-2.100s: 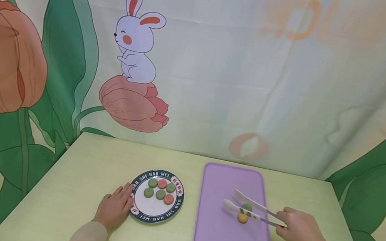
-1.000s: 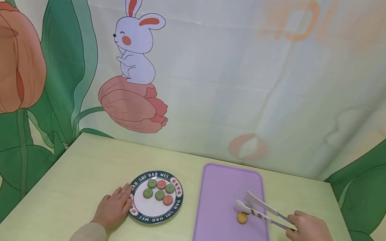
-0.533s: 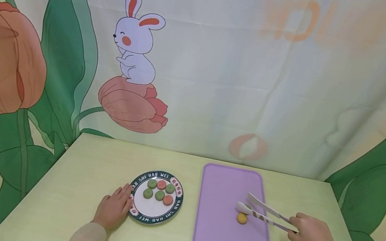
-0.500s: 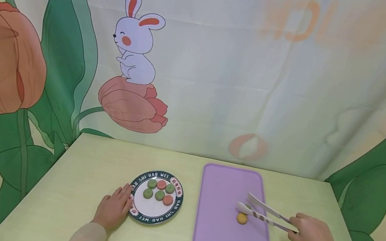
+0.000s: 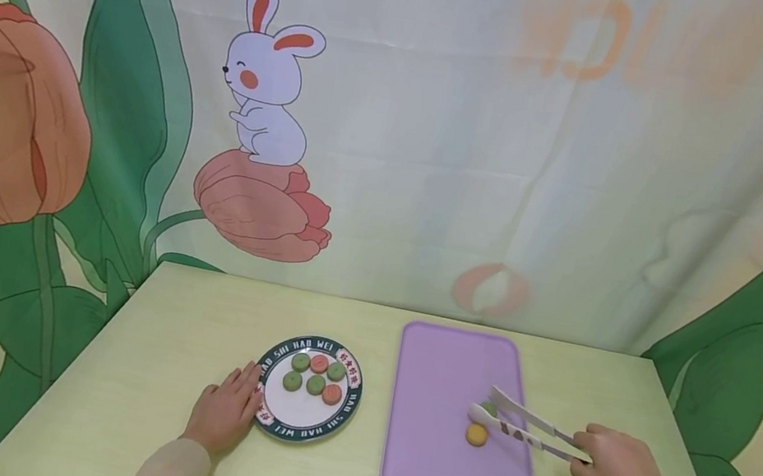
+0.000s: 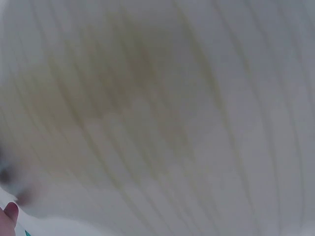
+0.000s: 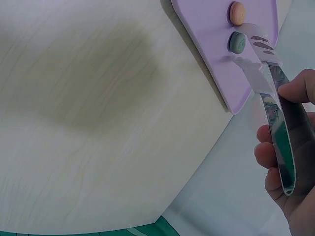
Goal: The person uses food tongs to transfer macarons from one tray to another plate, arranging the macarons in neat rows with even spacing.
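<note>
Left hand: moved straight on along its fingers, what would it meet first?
Most likely the plate, whose rim lies right beside the left hand; whether they touch is unclear.

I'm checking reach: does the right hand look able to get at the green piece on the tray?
Probably yes: the right hand holds open tongs, their tips flanking the green piece; the yellow piece lies outside.

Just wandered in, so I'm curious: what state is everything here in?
Plate: face up, holding six round pieces
Purple tray: face up, holding two more
Tongs: tips apart, green piece between, grip unclear
Yellow piece: on tray, ungripped
Left hand: resting against the plate's rim
Right hand: gripping the tongs
</note>
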The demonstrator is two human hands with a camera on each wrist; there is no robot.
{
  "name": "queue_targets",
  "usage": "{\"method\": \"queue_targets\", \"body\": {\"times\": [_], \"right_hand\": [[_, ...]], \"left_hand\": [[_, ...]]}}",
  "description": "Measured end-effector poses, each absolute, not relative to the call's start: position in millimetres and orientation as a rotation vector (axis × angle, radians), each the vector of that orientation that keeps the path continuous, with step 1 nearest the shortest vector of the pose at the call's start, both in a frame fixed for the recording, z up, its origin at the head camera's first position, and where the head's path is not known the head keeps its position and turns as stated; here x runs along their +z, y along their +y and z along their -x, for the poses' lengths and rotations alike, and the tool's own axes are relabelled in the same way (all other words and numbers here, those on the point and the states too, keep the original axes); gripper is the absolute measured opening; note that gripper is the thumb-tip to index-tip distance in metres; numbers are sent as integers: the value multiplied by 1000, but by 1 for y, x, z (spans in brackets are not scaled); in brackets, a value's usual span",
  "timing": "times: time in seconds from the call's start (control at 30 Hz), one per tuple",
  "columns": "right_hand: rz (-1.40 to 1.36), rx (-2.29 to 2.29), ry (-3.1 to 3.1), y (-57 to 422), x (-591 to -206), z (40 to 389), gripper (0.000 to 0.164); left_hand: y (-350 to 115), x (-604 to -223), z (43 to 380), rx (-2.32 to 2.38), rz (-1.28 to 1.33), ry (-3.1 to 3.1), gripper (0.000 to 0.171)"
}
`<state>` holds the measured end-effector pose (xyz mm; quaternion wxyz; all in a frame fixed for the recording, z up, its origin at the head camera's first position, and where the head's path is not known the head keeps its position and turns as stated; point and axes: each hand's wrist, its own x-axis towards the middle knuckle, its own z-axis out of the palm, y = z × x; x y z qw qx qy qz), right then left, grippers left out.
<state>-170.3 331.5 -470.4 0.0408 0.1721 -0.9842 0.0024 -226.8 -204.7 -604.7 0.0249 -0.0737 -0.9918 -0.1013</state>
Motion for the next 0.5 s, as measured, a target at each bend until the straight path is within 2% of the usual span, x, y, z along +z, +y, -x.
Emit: {"method": "queue_targets", "body": {"times": [0.5], "right_hand": [[-524, 37, -3053, 332, -471, 170, 18]], "left_hand": [[-204, -603, 226, -301, 231, -3065, 52]]}}
